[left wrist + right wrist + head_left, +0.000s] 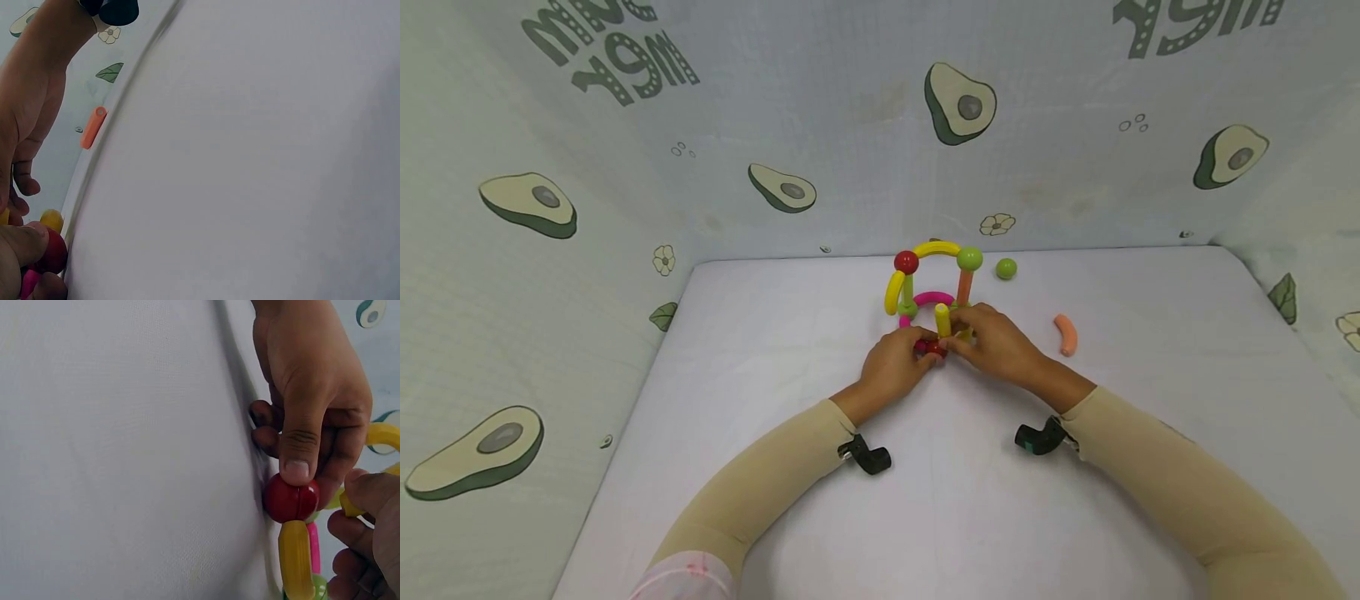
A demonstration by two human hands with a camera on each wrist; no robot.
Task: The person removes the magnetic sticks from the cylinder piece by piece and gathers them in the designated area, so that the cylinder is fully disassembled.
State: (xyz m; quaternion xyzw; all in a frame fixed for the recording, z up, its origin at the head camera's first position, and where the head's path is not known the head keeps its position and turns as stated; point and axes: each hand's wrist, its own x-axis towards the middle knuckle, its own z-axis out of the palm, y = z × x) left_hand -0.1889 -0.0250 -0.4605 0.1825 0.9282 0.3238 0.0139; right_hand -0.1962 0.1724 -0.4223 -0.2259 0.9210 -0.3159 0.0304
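Observation:
A small frame of coloured balls and rods stands on the white table, with a red ball at its near corner. My left hand grips that ball, thumb on its near side. A yellow rod rises at this corner, and my right hand pinches a yellow rod there; the join is hidden by fingers. Another yellow rod runs sideways from the red ball. At the back are a red ball, a green ball, a curved yellow rod and a pink curved rod.
A loose green ball lies behind and right of the frame. Right of my right hand lies a curved orange rod. An avocado-print cloth hangs behind the table's far edge. Each wrist carries a black camera.

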